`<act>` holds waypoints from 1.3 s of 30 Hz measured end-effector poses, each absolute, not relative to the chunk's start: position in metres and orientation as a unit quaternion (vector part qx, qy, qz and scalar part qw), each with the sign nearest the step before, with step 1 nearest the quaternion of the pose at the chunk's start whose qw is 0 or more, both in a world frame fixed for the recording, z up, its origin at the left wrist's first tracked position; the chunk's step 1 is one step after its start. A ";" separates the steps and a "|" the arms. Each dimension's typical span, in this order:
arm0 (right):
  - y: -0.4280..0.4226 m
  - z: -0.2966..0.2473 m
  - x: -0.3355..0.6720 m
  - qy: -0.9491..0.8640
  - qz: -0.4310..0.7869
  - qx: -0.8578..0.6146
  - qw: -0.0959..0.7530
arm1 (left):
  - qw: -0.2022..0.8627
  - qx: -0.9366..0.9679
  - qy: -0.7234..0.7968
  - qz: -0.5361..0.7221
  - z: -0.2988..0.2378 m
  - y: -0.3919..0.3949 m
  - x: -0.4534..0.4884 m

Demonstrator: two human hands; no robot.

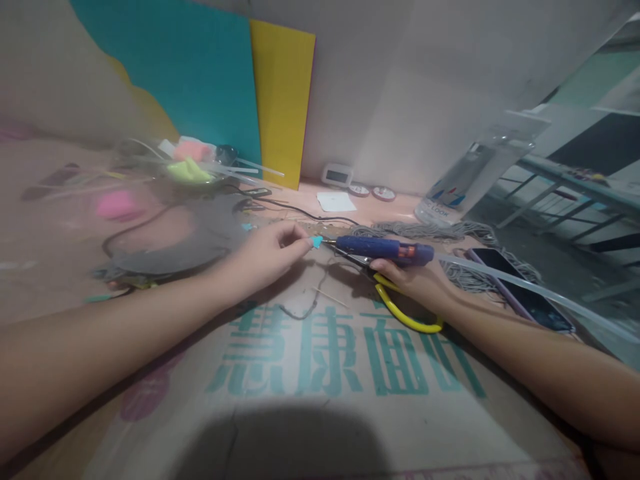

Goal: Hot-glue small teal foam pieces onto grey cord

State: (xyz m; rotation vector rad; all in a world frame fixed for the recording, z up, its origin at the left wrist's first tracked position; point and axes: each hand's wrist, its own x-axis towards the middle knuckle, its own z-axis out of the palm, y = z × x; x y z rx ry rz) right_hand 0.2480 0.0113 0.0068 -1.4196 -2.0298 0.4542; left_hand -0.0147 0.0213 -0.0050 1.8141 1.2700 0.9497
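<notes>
Between the thumb and fingertips of my left hand (pixel 283 245) is a small turquoise piece (pixel 315 242), perhaps paper or foam. My right hand (pixel 417 277) is closed around a blue glue gun (pixel 367 247), whose nozzle points left and lies close to the turquoise piece; I cannot tell if they touch. A long clear glue stick (pixel 530 287) trails from the gun's back end toward the right. Yellow-handled scissors (pixel 407 317) show below my right hand, their blades partly hidden under the gun. A thin stick (pixel 330 297) and a short grey cord (pixel 300 315) lie on the cardboard in front.
Grey cord (pixel 450 232) lies in coils beside a phone (pixel 523 290) at right. Behind stand a clear plastic bottle (pixel 465 177), a small white digital display (pixel 337 175) and teal (pixel 200 80) and yellow boards (pixel 283 100). Bright craft bits (pixel 190 170) sit at left. Printed cardboard (pixel 280 420) covers the surface.
</notes>
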 end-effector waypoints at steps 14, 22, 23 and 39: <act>0.010 0.008 0.246 -0.778 0.135 -0.526 0.316 | 0.360 0.705 0.487 0.368 -0.006 0.023 -0.015; 0.012 0.007 0.246 -0.765 0.172 -0.524 0.334 | 0.352 0.714 0.484 0.364 -0.007 0.022 -0.014; 0.012 0.007 0.247 -0.765 0.172 -0.523 0.333 | 0.351 0.714 0.484 0.364 -0.007 0.022 -0.014; 0.013 0.004 0.249 -0.779 0.145 -0.521 0.317 | 0.327 0.733 0.479 0.356 -0.004 0.020 -0.012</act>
